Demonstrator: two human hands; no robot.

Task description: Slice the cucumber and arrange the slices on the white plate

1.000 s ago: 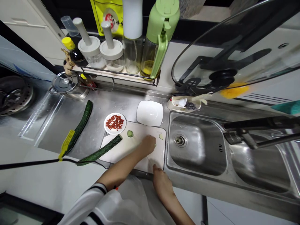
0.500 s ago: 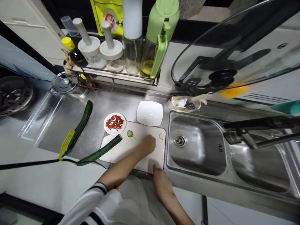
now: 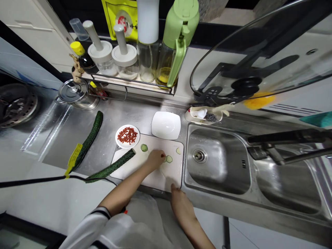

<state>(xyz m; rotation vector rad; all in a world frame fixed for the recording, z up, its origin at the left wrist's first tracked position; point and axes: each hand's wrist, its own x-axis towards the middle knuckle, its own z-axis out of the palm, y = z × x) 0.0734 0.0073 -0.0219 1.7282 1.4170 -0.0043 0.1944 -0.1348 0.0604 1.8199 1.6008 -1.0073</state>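
My left hand (image 3: 155, 159) is over the white cutting board (image 3: 153, 180), its fingers pinched together at a thin cucumber slice (image 3: 165, 159) they partly cover. Another round slice (image 3: 169, 159) lies just right of it. My right hand (image 3: 181, 202) is closed at the board's near edge on a knife, whose pale blade (image 3: 166, 177) barely stands out from the board. A cut cucumber (image 3: 116, 166) rests across the board's left side, its cut end toward the middle. One more slice (image 3: 144, 148) lies near the back, and a pale end piece (image 3: 178, 150) at the back right.
Behind the board stand a white plate of red berries (image 3: 137, 140) and a white square bowl (image 3: 166, 124). A whole cucumber (image 3: 89, 141) with a yellow tag lies left. At the right is a steel sink (image 3: 218, 183); a condiment rack (image 3: 145, 86) hangs behind.
My left hand has drawn back to the left across the board, uncovering the round cucumber slice. My right hand has shifted only slightly.
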